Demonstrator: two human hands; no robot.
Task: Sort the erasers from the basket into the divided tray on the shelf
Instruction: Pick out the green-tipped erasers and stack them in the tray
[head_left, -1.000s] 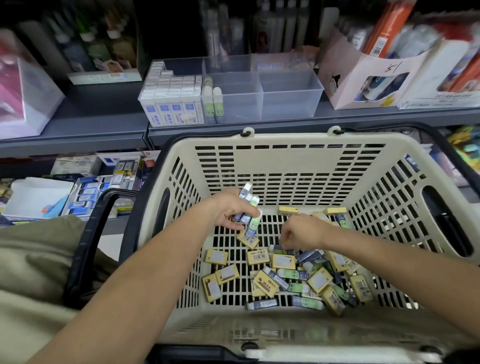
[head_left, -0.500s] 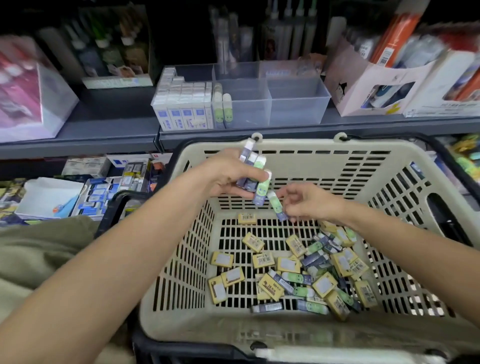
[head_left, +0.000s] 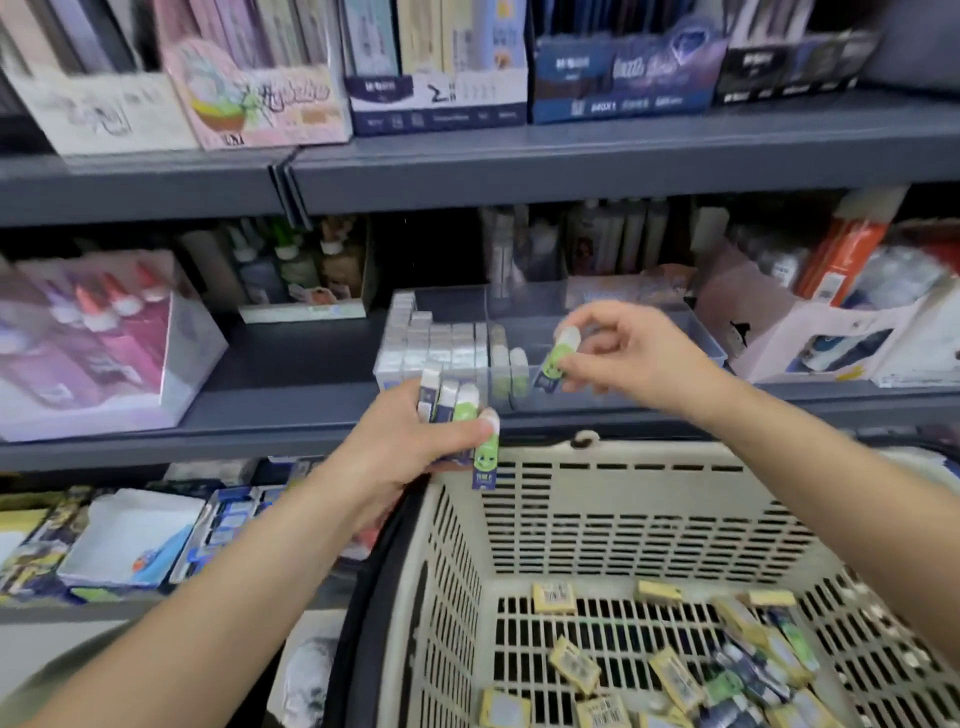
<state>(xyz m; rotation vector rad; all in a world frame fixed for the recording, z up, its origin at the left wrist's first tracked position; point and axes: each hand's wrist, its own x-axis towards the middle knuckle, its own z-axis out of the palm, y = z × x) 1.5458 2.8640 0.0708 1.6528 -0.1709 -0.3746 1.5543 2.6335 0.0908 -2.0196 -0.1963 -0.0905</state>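
Right grip (head_left: 623, 353) pinches one green-sleeved eraser (head_left: 558, 358) between thumb and fingertips, tilted, just over the divided tray (head_left: 706, 338) on the shelf (head_left: 291, 374). You hold it near the two green ones (head_left: 511, 364) standing in the tray, probably so it can go in upright beside its own kind. Your left grip (head_left: 410, 447) clasps a fan of spare erasers (head_left: 452, 402) at the tray's front, above the basket (head_left: 597, 509) rim, as ready stock. Many loose erasers (head_left: 675, 675) lie on the basket floor, so sorting looks far from finished.
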